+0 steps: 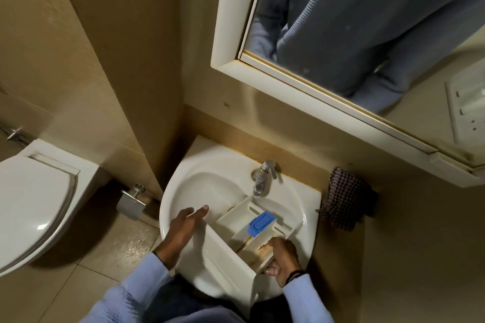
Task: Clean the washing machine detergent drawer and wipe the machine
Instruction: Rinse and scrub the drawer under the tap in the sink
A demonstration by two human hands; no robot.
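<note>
The cream detergent drawer (236,246) lies tilted across the white washbasin (210,181), its far end under the chrome tap (263,176). A blue insert (262,222) sits in one compartment, and brown stains mark the near corner. My right hand (282,259) grips the drawer's near right side. My left hand (183,228) hovers over the basin's left half with fingers straight, holding nothing.
A checked cloth (346,199) hangs on the wall right of the basin. A mirror (367,34) is above, with a switch plate (465,107) at the right. A toilet (34,196) stands at the left, with a paper holder (131,203) between it and the basin.
</note>
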